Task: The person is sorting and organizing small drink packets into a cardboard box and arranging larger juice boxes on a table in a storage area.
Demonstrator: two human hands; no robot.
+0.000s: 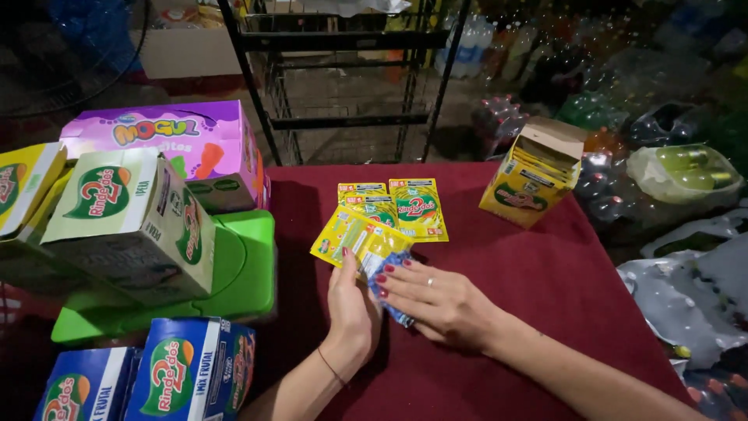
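My left hand (pixel 352 306) and my right hand (pixel 436 300) meet over a dark red tablecloth (pixel 506 265). Together they hold a small stack of drink-powder sachets (pixel 365 243), yellow ones on top and a blue one (pixel 389 290) underneath. My right fingers rest on the blue sachet's edge. Just beyond the hands, three yellow and green sachets (pixel 405 206) lie flat on the cloth, partly overlapping. An open yellow carton (pixel 534 173) full of more sachets stands at the back right of the table.
To the left, a green plastic stool (pixel 245 269) carries a green and white box (pixel 128 218), a purple candy box (pixel 195 144) and a yellow box (pixel 23 183). Blue boxes (pixel 191 378) sit low left. A black metal rack (pixel 343 78) and shrink-wrapped bottle packs (pixel 678 168) stand behind.
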